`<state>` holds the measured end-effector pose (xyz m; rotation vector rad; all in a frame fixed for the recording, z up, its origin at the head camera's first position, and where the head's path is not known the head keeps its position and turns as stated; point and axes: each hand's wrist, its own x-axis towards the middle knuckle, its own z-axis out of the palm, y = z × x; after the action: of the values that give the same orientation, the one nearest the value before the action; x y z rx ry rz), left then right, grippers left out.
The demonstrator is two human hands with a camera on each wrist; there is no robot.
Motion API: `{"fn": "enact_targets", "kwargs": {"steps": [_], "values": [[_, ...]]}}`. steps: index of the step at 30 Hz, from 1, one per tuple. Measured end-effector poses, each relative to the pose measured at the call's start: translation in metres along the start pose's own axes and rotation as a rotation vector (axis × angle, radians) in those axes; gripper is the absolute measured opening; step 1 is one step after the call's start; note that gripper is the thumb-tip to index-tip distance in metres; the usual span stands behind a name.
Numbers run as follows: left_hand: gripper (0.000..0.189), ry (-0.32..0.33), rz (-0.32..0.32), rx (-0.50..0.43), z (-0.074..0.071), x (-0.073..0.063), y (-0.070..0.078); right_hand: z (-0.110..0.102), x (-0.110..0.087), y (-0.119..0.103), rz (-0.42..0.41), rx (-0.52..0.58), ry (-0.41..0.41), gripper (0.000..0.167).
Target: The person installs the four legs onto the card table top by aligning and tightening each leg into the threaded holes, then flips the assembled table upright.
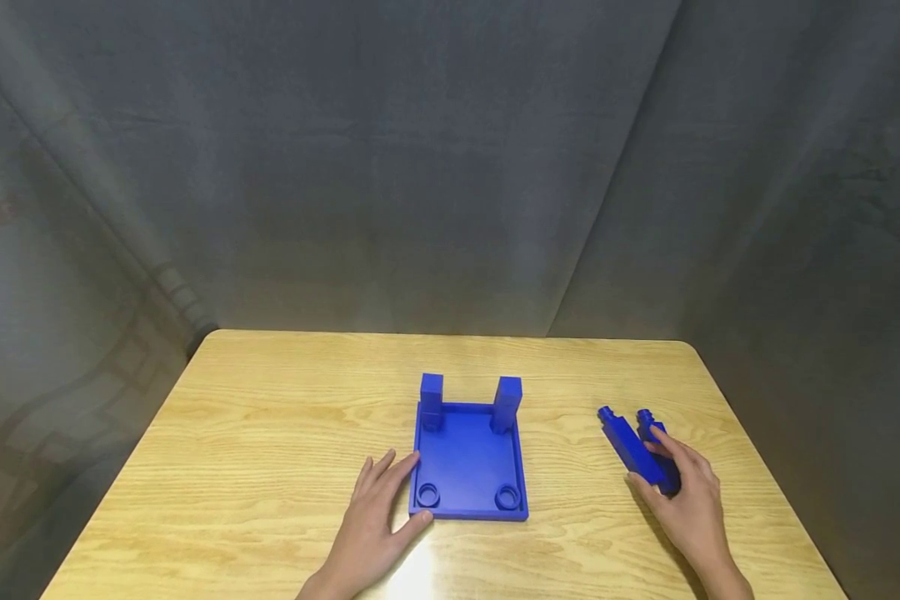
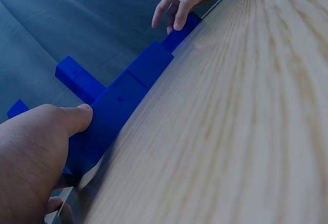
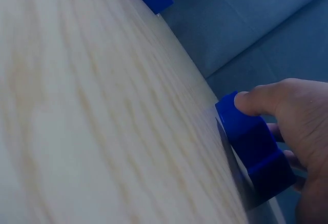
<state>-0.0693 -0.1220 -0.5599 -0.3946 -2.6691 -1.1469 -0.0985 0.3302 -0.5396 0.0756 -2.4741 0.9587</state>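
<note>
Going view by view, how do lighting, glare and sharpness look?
Head: brightest of the three, with a white glare patch on the light wooden tabletop beside the left hand; left wrist: dim, bluish cast, nearby wood grain soft, shadow under the rimmed square blue tray; right wrist: also dim, bluish and soft, dark shadow beneath the blue square-section posts.

On the side of the blue tray point(image 2: 114, 114), one small mark point(image 2: 120, 99) is too tiny to read; no text is legible
</note>
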Motion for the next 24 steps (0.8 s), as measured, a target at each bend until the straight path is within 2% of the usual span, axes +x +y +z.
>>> {"fn": "enact_targets", "kwargs": {"steps": [10, 24], "values": [[0.077, -0.002, 0.002, 0.008, -0.0005, -0.0005, 0.0004, 0.0019, 0.0001, -0.0031, -0.017, -0.012, 0.013, 0.082], [0.076, -0.006, 0.0, 0.017, -0.0009, -0.0002, 0.0012, 0.0038, -0.0012, -0.0075, -0.056, -0.036, -0.007, 0.084]]}}
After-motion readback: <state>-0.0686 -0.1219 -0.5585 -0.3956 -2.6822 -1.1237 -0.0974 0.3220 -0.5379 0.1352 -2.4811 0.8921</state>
